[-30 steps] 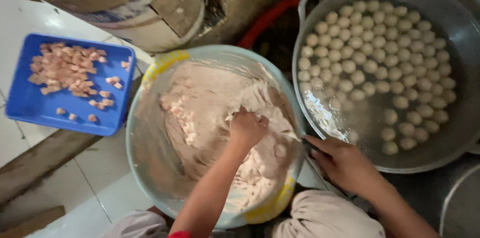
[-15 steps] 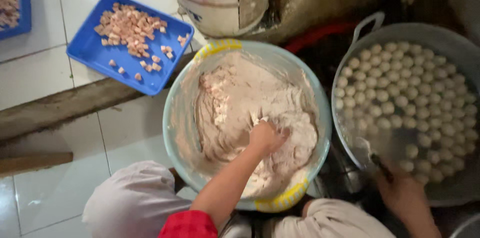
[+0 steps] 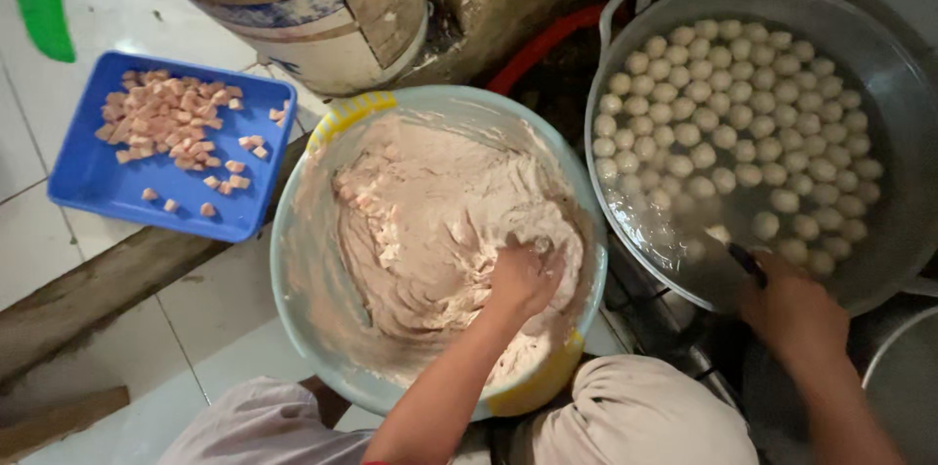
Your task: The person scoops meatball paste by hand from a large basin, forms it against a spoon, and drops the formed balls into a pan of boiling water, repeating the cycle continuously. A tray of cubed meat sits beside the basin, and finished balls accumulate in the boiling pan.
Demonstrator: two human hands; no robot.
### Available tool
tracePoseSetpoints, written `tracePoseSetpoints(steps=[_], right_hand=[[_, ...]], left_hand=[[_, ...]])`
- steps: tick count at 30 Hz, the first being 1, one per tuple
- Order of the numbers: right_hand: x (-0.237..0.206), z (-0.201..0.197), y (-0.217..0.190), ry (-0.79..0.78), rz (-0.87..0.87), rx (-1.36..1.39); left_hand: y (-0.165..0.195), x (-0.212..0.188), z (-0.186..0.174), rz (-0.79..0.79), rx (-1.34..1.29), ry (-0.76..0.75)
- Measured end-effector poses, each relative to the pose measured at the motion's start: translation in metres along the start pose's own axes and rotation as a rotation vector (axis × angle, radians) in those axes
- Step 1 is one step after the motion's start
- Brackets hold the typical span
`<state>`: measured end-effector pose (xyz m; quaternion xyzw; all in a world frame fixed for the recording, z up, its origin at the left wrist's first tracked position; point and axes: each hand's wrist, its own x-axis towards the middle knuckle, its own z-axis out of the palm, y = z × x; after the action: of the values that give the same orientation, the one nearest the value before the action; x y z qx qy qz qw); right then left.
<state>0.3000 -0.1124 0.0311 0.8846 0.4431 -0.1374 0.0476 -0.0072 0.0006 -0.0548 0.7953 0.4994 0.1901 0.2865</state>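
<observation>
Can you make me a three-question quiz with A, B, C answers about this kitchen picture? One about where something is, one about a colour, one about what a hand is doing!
1. Where are the small white balls?
A. in the big metal pot of water
B. in the tray
C. on the floor

2. What colour is the plastic tray holding pinkish cubes?
A. red
B. blue
C. black

3. What is the left hand doing?
A. resting on a knee
B. waving
C. pressing into pale paste in the round bowl

Answers: 1 A, they float inside the pot. 2 B, its rim is bright blue. 3 C, its fingers sink into the paste.
</observation>
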Motion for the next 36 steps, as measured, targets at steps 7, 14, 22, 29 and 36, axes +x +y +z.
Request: tracePoseSetpoints(steps=[7,14,22,29,36], right_hand=[[-0.013,0.004,-0.035,-0.083,-0.142,0.435],[-0.036,-0.014,-0.084,-0.437,-0.162,0.613],[-0.042,-0.015,-0.099,-0.345,-0.482,0.699],[-0.031,0.000,-0.067,-0.531,-0.119,0.696],[-0.006,0.010,-0.003,0.054,-0.351,0.351]], left_hand=[[0.008,0.009,0.014,0.199,-0.196,0.235],[0.009,0.013,0.023,0.264,-0.319,0.298],[0.012,0.015,0.034,0.023,-0.342,0.020],[0.020,0.022,0.015,-0.042,-0.089,0.124],[0.016,0.011,0.028,0.068,-0.034,0.291]])
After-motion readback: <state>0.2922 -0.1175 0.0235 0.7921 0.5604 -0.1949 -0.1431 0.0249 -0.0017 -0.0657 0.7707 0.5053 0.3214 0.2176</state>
